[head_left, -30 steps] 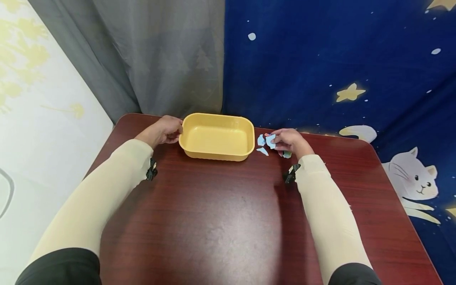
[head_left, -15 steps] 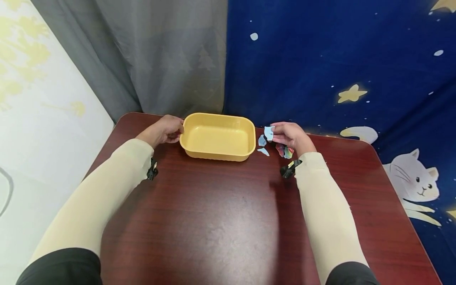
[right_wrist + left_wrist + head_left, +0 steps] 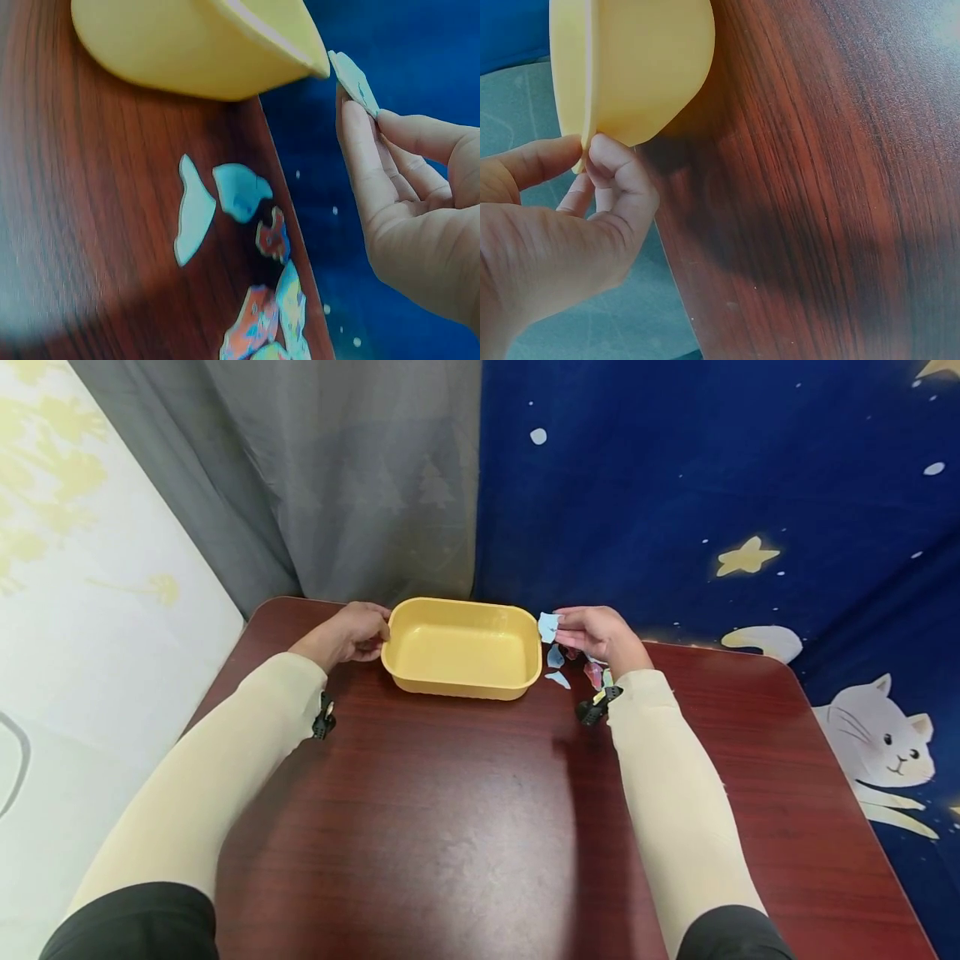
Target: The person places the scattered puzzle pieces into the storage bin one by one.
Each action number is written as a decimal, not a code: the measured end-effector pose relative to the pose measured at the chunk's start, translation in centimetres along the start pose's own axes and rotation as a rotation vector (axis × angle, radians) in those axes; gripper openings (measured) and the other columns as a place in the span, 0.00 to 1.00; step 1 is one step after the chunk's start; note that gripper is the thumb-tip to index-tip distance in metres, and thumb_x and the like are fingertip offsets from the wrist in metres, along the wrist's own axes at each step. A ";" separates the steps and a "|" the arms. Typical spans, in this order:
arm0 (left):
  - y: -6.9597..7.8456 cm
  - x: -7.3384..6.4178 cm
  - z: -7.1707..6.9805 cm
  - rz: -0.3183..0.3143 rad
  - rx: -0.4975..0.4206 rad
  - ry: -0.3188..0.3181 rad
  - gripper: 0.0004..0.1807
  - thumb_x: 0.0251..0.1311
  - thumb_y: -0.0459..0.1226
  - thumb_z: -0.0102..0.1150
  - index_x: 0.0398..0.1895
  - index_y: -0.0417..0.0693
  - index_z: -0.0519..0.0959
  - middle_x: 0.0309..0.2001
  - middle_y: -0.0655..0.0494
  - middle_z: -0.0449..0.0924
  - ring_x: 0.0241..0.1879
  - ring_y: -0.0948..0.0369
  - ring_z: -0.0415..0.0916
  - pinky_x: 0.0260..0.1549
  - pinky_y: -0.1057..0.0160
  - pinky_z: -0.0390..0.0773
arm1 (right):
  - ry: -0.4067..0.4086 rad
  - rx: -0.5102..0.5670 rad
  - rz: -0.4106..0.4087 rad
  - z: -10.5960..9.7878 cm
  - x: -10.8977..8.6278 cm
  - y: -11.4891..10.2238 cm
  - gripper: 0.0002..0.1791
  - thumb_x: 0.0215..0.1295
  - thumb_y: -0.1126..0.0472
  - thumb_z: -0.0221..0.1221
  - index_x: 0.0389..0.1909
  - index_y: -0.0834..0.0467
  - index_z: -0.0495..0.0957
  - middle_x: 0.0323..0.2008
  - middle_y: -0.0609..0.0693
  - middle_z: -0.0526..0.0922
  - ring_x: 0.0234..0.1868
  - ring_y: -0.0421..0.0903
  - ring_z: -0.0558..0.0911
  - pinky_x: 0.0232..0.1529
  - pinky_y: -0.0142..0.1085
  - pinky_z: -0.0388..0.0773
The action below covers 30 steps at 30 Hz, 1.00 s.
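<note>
My left hand (image 3: 360, 631) pinches the rim of a yellow plastic basin (image 3: 453, 687) at its left end, thumb on one side and curled fingers on the other in the left wrist view. At the basin's right end, my right hand (image 3: 596, 631) pinches a flat, pale blue puzzle piece (image 3: 547, 627), raised close to the rim. In the right wrist view this piece (image 3: 354, 82) is tilted, with its edge toward the camera. Below it on the table lie a pale, narrow piece (image 3: 193, 214), a blue piece (image 3: 238, 191) and a small red piece (image 3: 274, 236).
More patterned pieces, one red and pink (image 3: 251, 322), lie near the table's back edge, partly behind my right wrist in the head view. The reddish-brown table (image 3: 450, 810) backs onto a grey curtain (image 3: 360, 485) and a blue curtain (image 3: 637, 485).
My right hand has lifted the pale blue puzzle piece off the table and carried it left and up to the basin's right rim. My left hand stays on the rim.
</note>
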<state>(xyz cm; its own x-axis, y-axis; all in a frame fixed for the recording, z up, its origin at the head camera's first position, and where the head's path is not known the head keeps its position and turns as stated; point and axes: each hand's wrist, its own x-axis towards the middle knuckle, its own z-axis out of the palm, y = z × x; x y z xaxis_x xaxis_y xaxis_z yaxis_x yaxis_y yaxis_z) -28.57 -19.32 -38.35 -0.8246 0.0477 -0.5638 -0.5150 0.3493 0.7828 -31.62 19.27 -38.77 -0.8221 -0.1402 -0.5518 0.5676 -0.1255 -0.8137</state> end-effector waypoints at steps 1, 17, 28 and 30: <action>-0.1 0.0 0.0 -0.002 -0.004 0.001 0.30 0.61 0.26 0.47 0.68 0.46 0.64 0.32 0.51 0.72 0.21 0.62 0.71 0.26 0.67 0.77 | -0.005 -0.002 0.001 0.4 0.1 -0.1 0.25 0.68 0.73 0.52 0.67 0.63 0.67 0.30 0.51 0.86 0.31 0.44 0.87 0.39 0.35 0.84; -0.2 -0.2 -0.4 -0.017 -0.014 0.029 0.29 0.62 0.27 0.47 0.68 0.48 0.65 0.37 0.50 0.72 0.22 0.62 0.71 0.26 0.66 0.77 | -0.016 -0.063 0.008 5.5 1.3 -0.4 0.22 0.67 0.75 0.53 0.62 0.66 0.71 0.31 0.56 0.84 0.29 0.47 0.87 0.50 0.39 0.79; 0.9 0.3 1.3 -0.015 -0.006 -0.005 0.28 0.62 0.27 0.48 0.67 0.48 0.64 0.35 0.51 0.70 0.22 0.62 0.70 0.25 0.68 0.77 | -0.007 -0.039 -0.016 7.3 1.9 1.0 0.19 0.65 0.77 0.53 0.57 0.69 0.74 0.27 0.57 0.84 0.26 0.47 0.86 0.37 0.37 0.84; 1.1 0.5 1.6 -0.015 -0.006 -0.006 0.29 0.62 0.27 0.48 0.67 0.48 0.64 0.35 0.51 0.69 0.22 0.62 0.70 0.25 0.68 0.77 | -0.006 -0.028 -0.016 7.5 2.0 1.2 0.17 0.65 0.77 0.53 0.55 0.69 0.74 0.27 0.57 0.83 0.26 0.47 0.86 0.39 0.37 0.84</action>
<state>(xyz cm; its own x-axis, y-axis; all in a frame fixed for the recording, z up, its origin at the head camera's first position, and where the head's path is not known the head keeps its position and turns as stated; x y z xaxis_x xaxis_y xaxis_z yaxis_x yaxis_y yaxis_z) -29.17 -17.43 -38.17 -0.8155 0.0483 -0.5767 -0.5284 0.3444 0.7760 -32.27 11.44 -39.46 -0.8306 -0.1443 -0.5379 0.5530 -0.0997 -0.8272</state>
